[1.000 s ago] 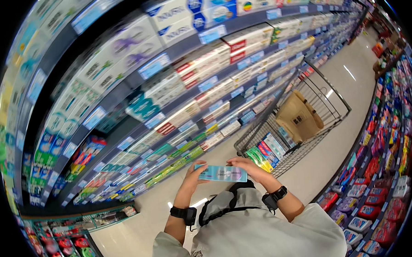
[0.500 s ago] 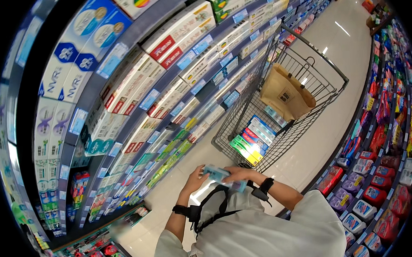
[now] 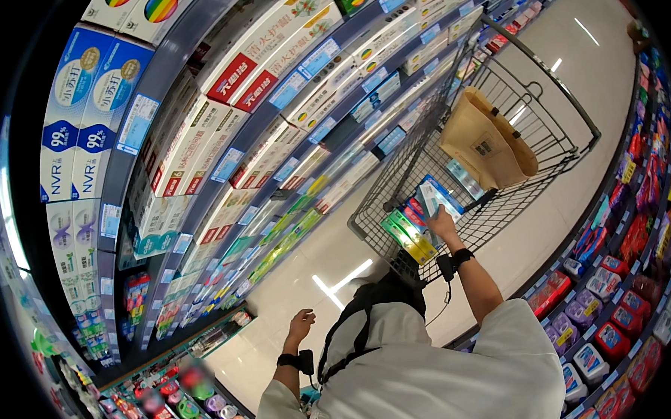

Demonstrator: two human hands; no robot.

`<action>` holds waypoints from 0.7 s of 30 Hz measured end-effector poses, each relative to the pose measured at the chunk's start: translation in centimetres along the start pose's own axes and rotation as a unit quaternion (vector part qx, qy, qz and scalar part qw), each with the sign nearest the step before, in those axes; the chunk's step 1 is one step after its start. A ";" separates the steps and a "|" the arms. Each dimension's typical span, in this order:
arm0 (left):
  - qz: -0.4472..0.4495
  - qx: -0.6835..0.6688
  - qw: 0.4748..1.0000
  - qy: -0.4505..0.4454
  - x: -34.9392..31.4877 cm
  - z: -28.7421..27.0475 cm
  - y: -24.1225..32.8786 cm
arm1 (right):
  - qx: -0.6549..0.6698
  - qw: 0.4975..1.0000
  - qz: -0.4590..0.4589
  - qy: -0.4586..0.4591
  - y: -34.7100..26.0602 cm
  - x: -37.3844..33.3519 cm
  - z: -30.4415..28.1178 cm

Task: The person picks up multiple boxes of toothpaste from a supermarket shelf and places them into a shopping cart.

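My right hand [image 3: 442, 221] reaches over the shopping cart [image 3: 477, 237] and grips a slim pale-blue toothpaste box [image 3: 431, 196]. Beneath it, on the cart's wire floor, lie a green and yellow pack [image 3: 409, 238] and blue and red boxes, partly covered by the held box. Another pale-blue box [image 3: 464, 179] lies beside the brown paper bag [image 3: 488, 144], which stands in the cart with its top towards the handle. Away from the cart, my left hand [image 3: 302, 325] hangs over the floor, its fingers loosely bent and nothing visible in them.
Long shelves of toothpaste cartons [image 3: 220, 136] with blue price tags line the left. Shelves of packaged goods [image 3: 609, 332], many red and purple, curve along the right. A low display [image 3: 187, 411] of colourful items is at lower left. Pale shiny floor [image 3: 280, 309] runs between.
My right hand has carried the pale-blue box from in front of my body to over the cart. My left hand has let go of it and dropped lower. The view has shifted slightly.
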State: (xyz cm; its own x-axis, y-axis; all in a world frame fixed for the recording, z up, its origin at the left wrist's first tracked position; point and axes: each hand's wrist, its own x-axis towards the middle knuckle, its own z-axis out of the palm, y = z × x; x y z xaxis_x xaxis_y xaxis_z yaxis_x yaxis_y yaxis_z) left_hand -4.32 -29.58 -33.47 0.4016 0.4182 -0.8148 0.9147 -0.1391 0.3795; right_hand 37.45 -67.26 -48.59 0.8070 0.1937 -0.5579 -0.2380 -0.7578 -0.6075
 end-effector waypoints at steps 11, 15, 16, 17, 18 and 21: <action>-0.035 -0.071 0.996 0.040 -4.4 1.7 -3.5 | -0.107 0.978 -0.178 -0.002 3.2 -4.5 10.3; -0.057 -0.128 0.990 0.031 -4.9 2.7 -5.7 | -0.177 0.963 -0.199 0.027 5.8 -4.1 13.9; -0.062 -0.138 0.988 0.027 -5.0 3.3 -6.3 | -0.180 0.963 -0.198 0.027 5.8 -4.1 13.7; -0.067 -0.147 0.987 0.023 -4.9 3.7 -6.7 | -0.183 0.963 -0.197 0.028 5.6 -4.2 13.6; -0.077 -0.152 0.985 0.021 -4.8 3.8 -7.2 | -0.184 0.963 -0.195 0.029 5.4 -4.3 13.6; -0.089 -0.165 0.982 0.006 -4.2 4.6 -7.6 | -0.214 0.960 -0.167 -0.076 4.8 -3.6 12.0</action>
State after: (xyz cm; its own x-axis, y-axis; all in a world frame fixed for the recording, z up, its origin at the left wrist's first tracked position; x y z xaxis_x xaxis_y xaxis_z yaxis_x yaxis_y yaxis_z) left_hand -12.74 -34.44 -34.96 0.2344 0.4212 -0.8762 0.9050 0.2346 0.3549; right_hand 26.86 -64.15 -56.29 0.7041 0.5344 -0.4675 0.2899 -0.8174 -0.4978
